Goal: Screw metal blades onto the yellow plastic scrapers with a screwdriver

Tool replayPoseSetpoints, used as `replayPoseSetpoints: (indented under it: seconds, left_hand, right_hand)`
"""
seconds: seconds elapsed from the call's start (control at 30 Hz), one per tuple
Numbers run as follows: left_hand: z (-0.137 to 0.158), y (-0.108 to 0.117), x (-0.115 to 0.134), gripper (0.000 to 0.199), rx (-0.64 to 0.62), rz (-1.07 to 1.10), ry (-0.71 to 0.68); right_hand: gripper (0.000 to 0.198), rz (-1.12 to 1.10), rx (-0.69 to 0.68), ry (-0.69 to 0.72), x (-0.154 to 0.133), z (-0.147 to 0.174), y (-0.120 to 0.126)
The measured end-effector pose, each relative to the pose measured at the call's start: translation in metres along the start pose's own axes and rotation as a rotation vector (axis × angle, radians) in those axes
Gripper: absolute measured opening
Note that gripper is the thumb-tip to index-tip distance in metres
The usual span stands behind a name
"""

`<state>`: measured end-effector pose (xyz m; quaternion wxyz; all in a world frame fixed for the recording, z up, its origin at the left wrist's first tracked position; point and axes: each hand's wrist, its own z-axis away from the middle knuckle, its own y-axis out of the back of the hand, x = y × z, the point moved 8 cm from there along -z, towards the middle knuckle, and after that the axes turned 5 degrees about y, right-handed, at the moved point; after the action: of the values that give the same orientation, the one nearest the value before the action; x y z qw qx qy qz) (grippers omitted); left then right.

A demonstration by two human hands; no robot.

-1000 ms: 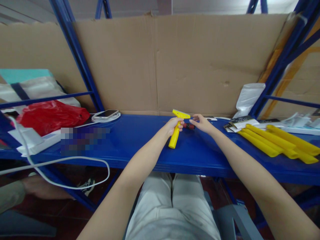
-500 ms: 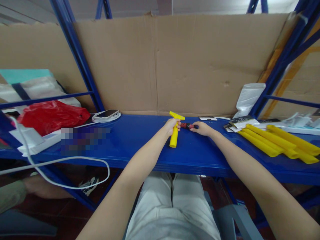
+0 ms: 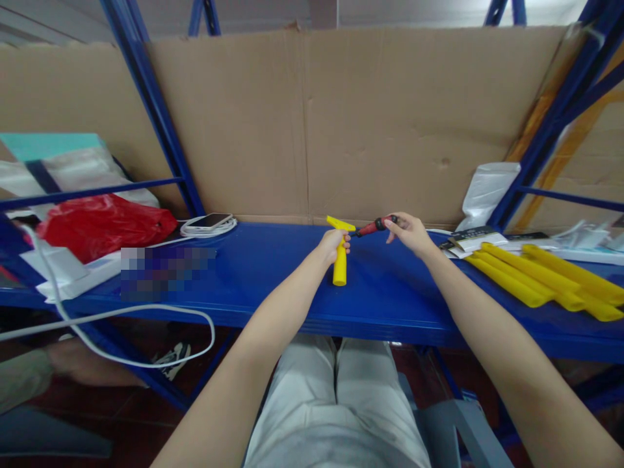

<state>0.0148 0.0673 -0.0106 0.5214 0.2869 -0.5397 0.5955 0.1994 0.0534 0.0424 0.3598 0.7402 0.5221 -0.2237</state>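
My left hand (image 3: 335,246) is wrapped round a yellow T-shaped tool (image 3: 340,270), just below its flat crosspiece. The tool's round handle points down toward me. A red and black screwdriver (image 3: 373,227) slants between my hands, its dark shaft reaching the yellow tool beside my left fingers. Whether the tip sits in a screw there is too small to tell. My right hand (image 3: 410,233) pinches the screwdriver's black rear end with thumb and fingers, somewhat above the blue tabletop (image 3: 273,273).
Several yellow tubular pieces (image 3: 541,276) lie at the right, beside black and white cards (image 3: 472,240) and a white plastic bag (image 3: 489,188). At the left are a coiled white cable with a phone (image 3: 210,222), a red bag (image 3: 107,224) and a power strip (image 3: 88,276). Cardboard (image 3: 390,123) stands behind.
My right hand has risen and shifted slightly right with the screwdriver, whose rear end now tilts up. More of the shaft shows. The yellow tool has barely moved in my left hand.
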Motion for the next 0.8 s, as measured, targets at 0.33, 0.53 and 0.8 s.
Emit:
replayPoseSetpoints:
  seconds: [0.33, 0.53, 0.8]
  left_hand:
    - [0.006, 0.004, -0.005, 0.018, 0.06, -0.088, 0.056]
    - [0.006, 0.005, -0.006, 0.017, 0.057, -0.128, 0.071]
    - [0.006, 0.004, -0.007, 0.019, 0.044, -0.137, 0.08]
  right_hand:
    - [0.057, -0.052, 0.322, 0.133, -0.014, -0.007, 0.035]
    - [0.059, 0.001, 0.378, 0.15, -0.014, -0.006, 0.04]
    - [0.058, 0.005, 0.402, 0.14, -0.016, -0.004, 0.04]
